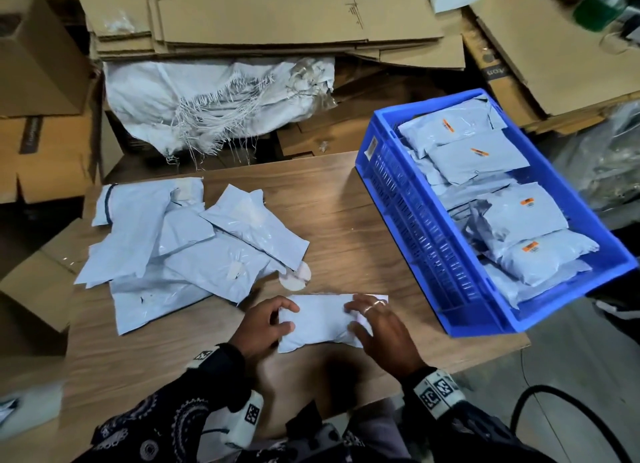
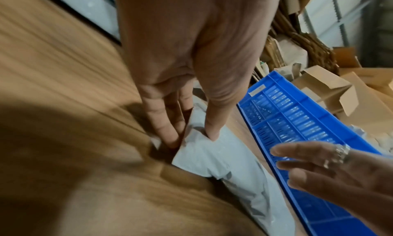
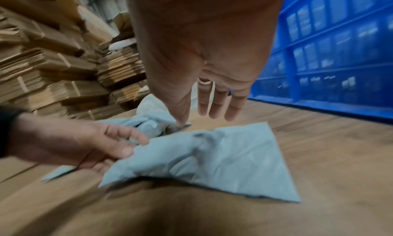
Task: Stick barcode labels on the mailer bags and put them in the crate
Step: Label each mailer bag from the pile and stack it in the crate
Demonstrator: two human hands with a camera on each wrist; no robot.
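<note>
Mailer bag (image 1: 320, 322) lies flat on the wooden table (image 1: 346, 220) at lower centre of the head view, pale grey-blue and puffed by its contents. No barcode label shows on its upturned face. The left hand (image 1: 265, 326) pinches the bag's left end — in the left wrist view the thumb presses down into the plastic while the fingers (image 2: 163, 125) tuck against the edge beneath. The right hand (image 1: 379, 327) sits over the bag's right end with its fingers spread and fairly straight; the right wrist view shows them apart and hanging just above the bag's far corner, and whether the fingertips touch the plastic cannot be told. Rings are on that hand.

To the right of the frame stands the blue crate (image 1: 408, 217), set at an angle on the table's edge — inside it, several filled mailer bags (image 1: 519, 220) lie stacked, with small orange labels (image 1: 527, 202) on the topmost ones. At left centre a loose pile of unlabelled mailer bags (image 1: 180, 241) overlaps on the table, and a round whitish disc (image 1: 296, 277) lies just beside its lower right corner.

Beyond the table, in the upper part of the frame, flattened cardboard (image 1: 259, 16) is stacked above a frayed white woven sack (image 1: 214, 95).
</note>
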